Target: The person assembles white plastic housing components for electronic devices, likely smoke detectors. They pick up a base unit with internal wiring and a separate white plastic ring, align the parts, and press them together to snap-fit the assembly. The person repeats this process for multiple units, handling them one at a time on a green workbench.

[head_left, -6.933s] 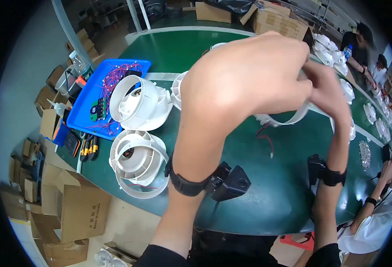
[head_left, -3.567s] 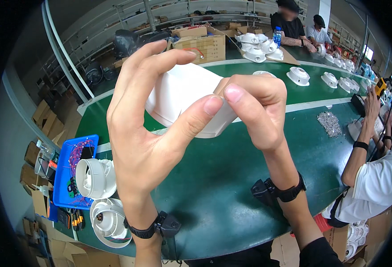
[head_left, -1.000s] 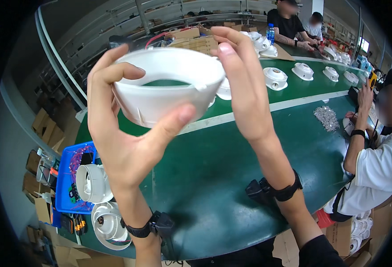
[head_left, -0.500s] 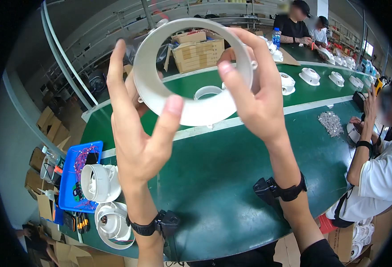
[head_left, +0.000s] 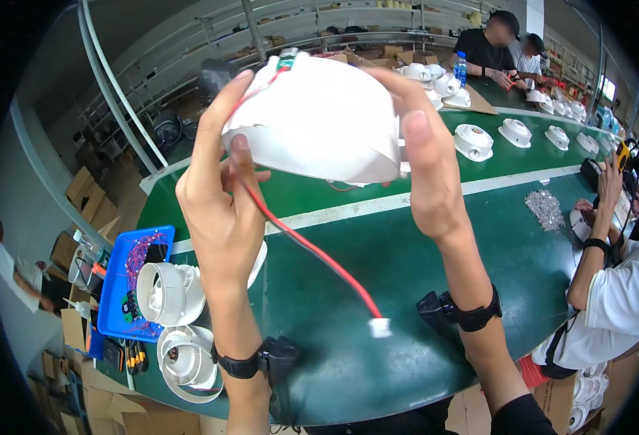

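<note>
A white round plastic housing (head_left: 319,119) is held up in front of me between both hands, its curved wall facing me. At its upper left edge sits a small green circuit board (head_left: 286,61) with a thin red wire. My left hand (head_left: 221,203) grips the left side, thumb and fingers around the rim. My right hand (head_left: 432,167) presses against the right side, thumb toward me. From the left fingers a red-and-black cable (head_left: 319,254) hangs down over the table, ending in a white connector (head_left: 380,328).
At left lies a blue tray (head_left: 110,290) of wires and boards, beside white housings (head_left: 161,293) and screwdrivers (head_left: 139,357). White fan-like units (head_left: 473,142) line the green belt. A pile of small clear parts (head_left: 544,210) lies right, near a co-worker's arm (head_left: 587,254).
The housing has turned from showing its open ring to showing its curved wall. The circuit board and dangling cable have come into view. Both hands still hold it.
</note>
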Demonstrator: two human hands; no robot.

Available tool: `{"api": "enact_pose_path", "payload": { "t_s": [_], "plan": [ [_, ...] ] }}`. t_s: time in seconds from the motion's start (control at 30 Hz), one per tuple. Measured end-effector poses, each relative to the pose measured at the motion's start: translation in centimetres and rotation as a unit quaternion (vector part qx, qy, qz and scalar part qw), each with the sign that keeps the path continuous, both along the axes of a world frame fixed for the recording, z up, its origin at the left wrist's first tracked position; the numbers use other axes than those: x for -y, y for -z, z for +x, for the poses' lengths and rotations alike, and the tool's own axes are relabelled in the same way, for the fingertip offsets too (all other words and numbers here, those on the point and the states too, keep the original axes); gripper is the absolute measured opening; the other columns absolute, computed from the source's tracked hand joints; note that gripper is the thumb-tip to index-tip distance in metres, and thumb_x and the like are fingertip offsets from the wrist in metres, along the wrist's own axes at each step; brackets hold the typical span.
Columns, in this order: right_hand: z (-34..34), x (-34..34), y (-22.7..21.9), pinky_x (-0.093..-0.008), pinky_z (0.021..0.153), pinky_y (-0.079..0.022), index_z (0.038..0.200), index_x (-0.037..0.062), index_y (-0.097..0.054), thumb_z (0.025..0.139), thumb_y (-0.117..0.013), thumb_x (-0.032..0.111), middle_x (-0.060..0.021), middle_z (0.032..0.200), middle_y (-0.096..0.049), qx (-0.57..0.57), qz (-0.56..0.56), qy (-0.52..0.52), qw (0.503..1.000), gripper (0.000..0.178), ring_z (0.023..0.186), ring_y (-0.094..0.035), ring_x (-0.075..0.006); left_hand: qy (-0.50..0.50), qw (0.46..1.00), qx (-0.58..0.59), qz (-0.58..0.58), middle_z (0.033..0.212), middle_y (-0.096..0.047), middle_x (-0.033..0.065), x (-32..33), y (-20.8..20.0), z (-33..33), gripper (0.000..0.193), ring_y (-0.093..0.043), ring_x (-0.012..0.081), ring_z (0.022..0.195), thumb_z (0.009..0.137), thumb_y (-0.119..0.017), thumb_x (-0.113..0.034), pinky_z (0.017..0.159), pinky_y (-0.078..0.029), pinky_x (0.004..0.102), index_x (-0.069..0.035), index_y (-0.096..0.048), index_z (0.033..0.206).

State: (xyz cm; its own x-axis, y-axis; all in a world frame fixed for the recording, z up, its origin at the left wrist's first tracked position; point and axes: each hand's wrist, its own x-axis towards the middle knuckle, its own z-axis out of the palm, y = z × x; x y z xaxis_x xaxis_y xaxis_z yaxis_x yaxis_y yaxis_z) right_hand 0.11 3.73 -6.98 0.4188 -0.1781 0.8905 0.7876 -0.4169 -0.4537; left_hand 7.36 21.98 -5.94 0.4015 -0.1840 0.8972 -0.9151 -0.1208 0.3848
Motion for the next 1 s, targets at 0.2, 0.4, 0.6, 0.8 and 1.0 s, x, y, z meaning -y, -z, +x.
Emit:
{"api": "enact_pose_path", "payload": {
  "t_s": [0.2, 0.4, 0.6, 0.8, 1.0],
  "plan": [
    [0.7, 0.5, 0.3, -0.0287, 0.063, -0.045, 0.113, -0.0037, -0.062, 0.104, -0.046, 0.033, -0.0105, 0.080, -0.060, 0.000, -0.026, 0.056, 0.998, 0.041, 0.071, -0.058, -0.0145, 0.132, 0.984, -0.112, 0.034, 0.150, -0.046, 0.0148, -0.7, -0.5, -0.7, 0.074, -0.061, 0.0295, 0.120, 0.098, -0.037, -0.057, 0.086, -0.059, 0.0376, -0.005, -0.040, 0.150],
    [-0.2, -0.5, 0.4, -0.0280, 0.054, -0.042, 0.111, -0.0035, -0.063, 0.104, -0.046, 0.035, -0.0072, 0.072, -0.056, -0.031, -0.060, 0.087, 0.994, 0.042, 0.056, -0.054, -0.0110, 0.239, 0.954, -0.180, -0.034, 0.137, -0.053, 0.0158, -0.8, -0.7, -1.5, 0.046, -0.055, 0.0217, 0.122, 0.103, -0.050, -0.011, 0.096, -0.049, 0.0318, 0.003, -0.037, 0.145],
    [0.7, -0.9, 0.4, -0.0314, 0.079, -0.047, 0.131, -0.0034, -0.055, 0.102, -0.036, 0.039, -0.0171, 0.104, -0.064, 0.000, -0.070, 0.091, 0.993, 0.054, 0.091, -0.062, -0.0207, 0.229, 0.963, -0.138, -0.024, 0.141, -0.051, 0.0201, -1.4, -0.7, -0.4, 0.079, -0.054, 0.0293, 0.127, 0.086, -0.074, -0.029, 0.094, -0.053, 0.0415, 0.001, -0.035, 0.147],
    [1.3, -0.7, 0.8, -0.0430, 0.111, -0.038, 0.151, -0.0008, -0.031, 0.089, -0.044, 0.074, -0.0241, 0.145, -0.047, -0.025, 0.011, -0.050, 0.998, 0.098, 0.135, -0.047, -0.0314, 0.225, 0.968, -0.109, 0.033, 0.144, -0.044, 0.0199, -1.8, -1.1, -1.7, 0.093, -0.047, 0.0300, 0.133, 0.078, -0.078, -0.028, 0.102, -0.048, 0.0392, -0.004, -0.028, 0.153],
    [0.8, -0.8, 0.6, -0.0451, 0.113, -0.036, 0.152, -0.0022, -0.024, 0.066, -0.074, 0.078, -0.0241, 0.150, -0.039, -0.034, 0.005, -0.072, 0.997, 0.128, 0.138, -0.042, -0.0335, 0.198, 0.976, -0.077, 0.053, 0.134, -0.052, 0.0272, -1.0, -0.3, -1.6, 0.087, -0.057, 0.0399, 0.120, 0.084, -0.076, -0.038, 0.103, -0.044, 0.0425, 0.004, -0.034, 0.147]
  ]
}}
